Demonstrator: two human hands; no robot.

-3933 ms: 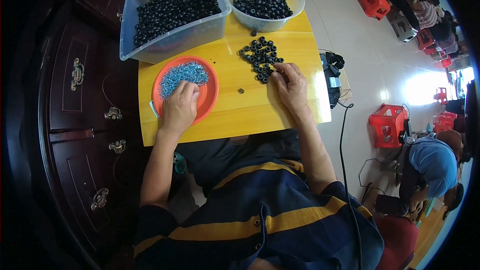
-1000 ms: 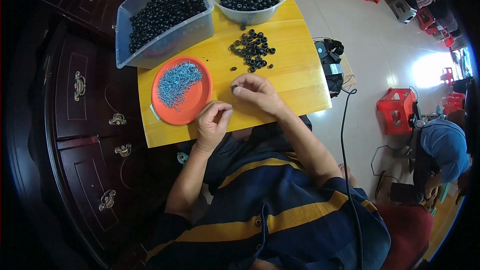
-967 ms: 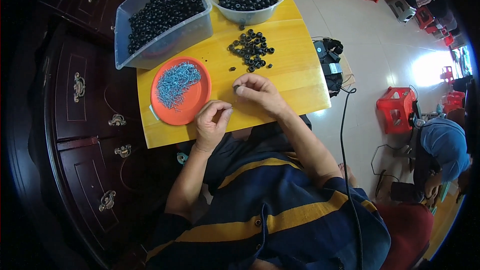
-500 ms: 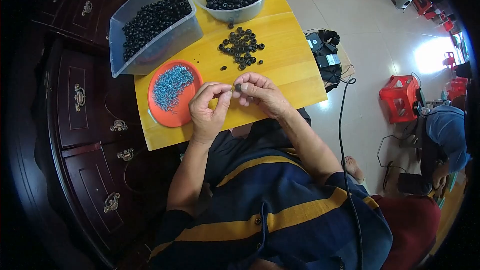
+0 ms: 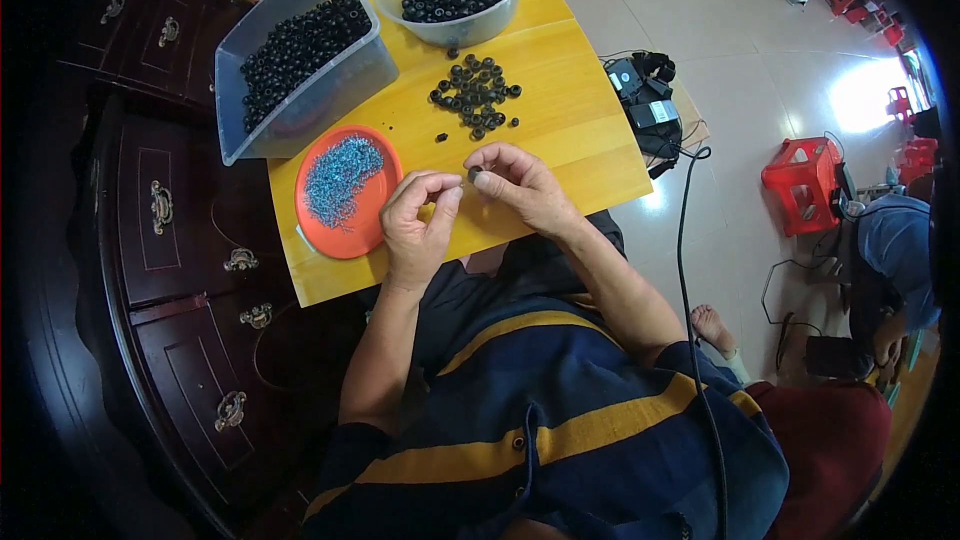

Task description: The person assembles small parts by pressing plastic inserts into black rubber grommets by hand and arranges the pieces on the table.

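Observation:
Over the near part of the yellow table (image 5: 560, 90), my two hands almost meet at the fingertips. My right hand (image 5: 530, 192) pinches a small round black part (image 5: 474, 173) between thumb and fingers. Just left of it, my left hand (image 5: 422, 222) has its thumb and forefinger pressed together; whatever sits between them is too small to make out. Beside the left hand lies an orange plate (image 5: 370, 235) holding many thin, bluish metal pieces. Beyond my hands, a loose pile of black ring-shaped parts (image 5: 478, 92) is spread on the tabletop.
A clear rectangular bin (image 5: 345, 90) and a round clear tub (image 5: 490, 30), both with black parts inside, stand at the back. Dark drawers (image 5: 160, 200) flank the left. Right of the table are black devices (image 5: 645, 110), a hanging cable (image 5: 682, 270), a red stool (image 5: 800, 185) and another person (image 5: 895, 250).
The view has shifted slightly. My right hand's lower fingers have curled in and the black part has turned a little. My left hand keeps its pinch.

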